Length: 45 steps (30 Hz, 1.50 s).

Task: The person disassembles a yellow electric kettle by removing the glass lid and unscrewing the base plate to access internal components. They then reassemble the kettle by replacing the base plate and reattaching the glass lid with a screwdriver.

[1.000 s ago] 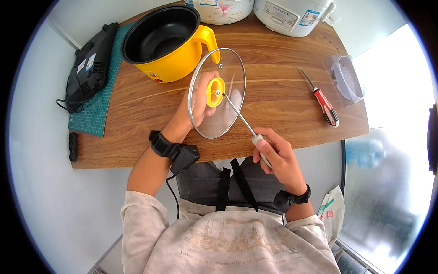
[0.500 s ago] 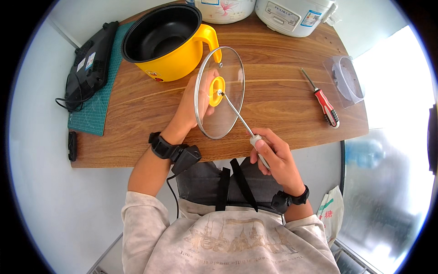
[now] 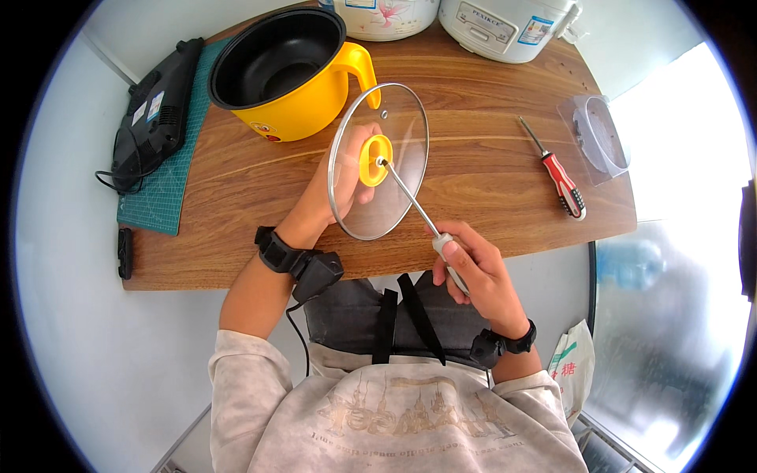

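Note:
A round glass lid (image 3: pixel 398 201) with a metal rim is tilted on edge above the front of the table. Behind the glass, my left hand (image 3: pixel 323 185) is closed around its yellow knob (image 3: pixel 376 160), partly seen through the pane. My right hand (image 3: pixel 479 272) grips the pale handle of a screwdriver (image 3: pixel 415 203). The metal shaft runs up and left, its tip at the screw in the middle of the knob. Beyond the lid stands a yellow pot (image 3: pixel 307 102) with a black inside; its handle's end appears close to the lid's upper rim.
A red and black screwdriver (image 3: pixel 561 181) lies at the right, near a clear plastic container (image 3: pixel 601 142). Two white appliances (image 3: pixel 505 30) stand at the back. At the left, a black device (image 3: pixel 162 110) with a cable rests on a green cutting mat (image 3: pixel 165 201).
The lid has turned slightly, showing more of its face. My right hand and the screwdriver have barely moved, with the tip still at the knob's screw.

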Motion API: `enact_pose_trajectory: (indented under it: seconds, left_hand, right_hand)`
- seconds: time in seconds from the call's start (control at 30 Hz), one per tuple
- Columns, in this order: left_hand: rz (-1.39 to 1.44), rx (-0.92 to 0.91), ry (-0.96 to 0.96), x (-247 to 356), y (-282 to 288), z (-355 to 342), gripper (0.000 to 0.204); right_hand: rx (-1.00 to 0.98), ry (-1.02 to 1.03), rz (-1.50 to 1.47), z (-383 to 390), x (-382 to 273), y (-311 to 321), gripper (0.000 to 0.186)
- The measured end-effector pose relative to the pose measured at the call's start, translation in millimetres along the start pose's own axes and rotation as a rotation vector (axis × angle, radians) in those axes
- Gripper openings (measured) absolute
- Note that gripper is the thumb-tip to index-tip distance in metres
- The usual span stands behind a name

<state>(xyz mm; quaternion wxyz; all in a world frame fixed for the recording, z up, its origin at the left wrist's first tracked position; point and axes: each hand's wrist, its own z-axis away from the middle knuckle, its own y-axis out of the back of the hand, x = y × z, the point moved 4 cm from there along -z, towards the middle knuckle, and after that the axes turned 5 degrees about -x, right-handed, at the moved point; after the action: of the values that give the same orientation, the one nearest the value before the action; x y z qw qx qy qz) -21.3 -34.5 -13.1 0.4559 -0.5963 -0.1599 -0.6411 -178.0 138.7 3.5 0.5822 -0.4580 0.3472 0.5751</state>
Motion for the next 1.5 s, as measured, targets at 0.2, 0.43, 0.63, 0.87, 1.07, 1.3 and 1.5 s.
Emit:
enact_pose_trajectory:
  seconds: [0.2, 0.43, 0.63, 0.87, 1.07, 1.3, 1.5]
  left_hand:
    - [-0.060, -0.004, -0.005, 1.1, -3.6, 2.3, 0.036]
    - [-0.049, -0.045, 0.011, 0.0, -4.3, 6.9, 0.035]
    - [0.020, -0.112, 0.104, -2.4, -1.6, 5.5, 0.034]
    - [0.069, -0.153, 0.138, -1.2, 0.2, 2.0, 0.031]
    - [0.031, -0.046, 0.133, 0.8, -6.5, 5.2, 0.032]
    - [0.041, -0.001, 0.159, 1.3, -3.5, 4.5, 0.035]
    - [0.089, 0.006, 0.142, -1.3, 0.8, 3.4, 0.035]
  right_hand:
    - [0.061, -0.001, 0.228, 7.3, -14.4, 2.6, 0.029]
    - [0.199, 0.341, 0.721, 10.8, -35.3, 12.7, 0.025]
    - [0.369, 0.517, 1.397, 15.7, -70.9, 15.9, 0.049]
    - [0.434, 0.644, 1.626, 12.6, -80.2, 14.0, 0.056]
    - [0.298, 0.584, 0.839, 14.2, -42.6, 23.6, 0.032]
    - [0.081, 0.002, 0.167, 17.3, -12.2, 7.9, 0.028]
    - [0.049, -0.016, 0.126, 13.2, -8.4, 1.7, 0.027]
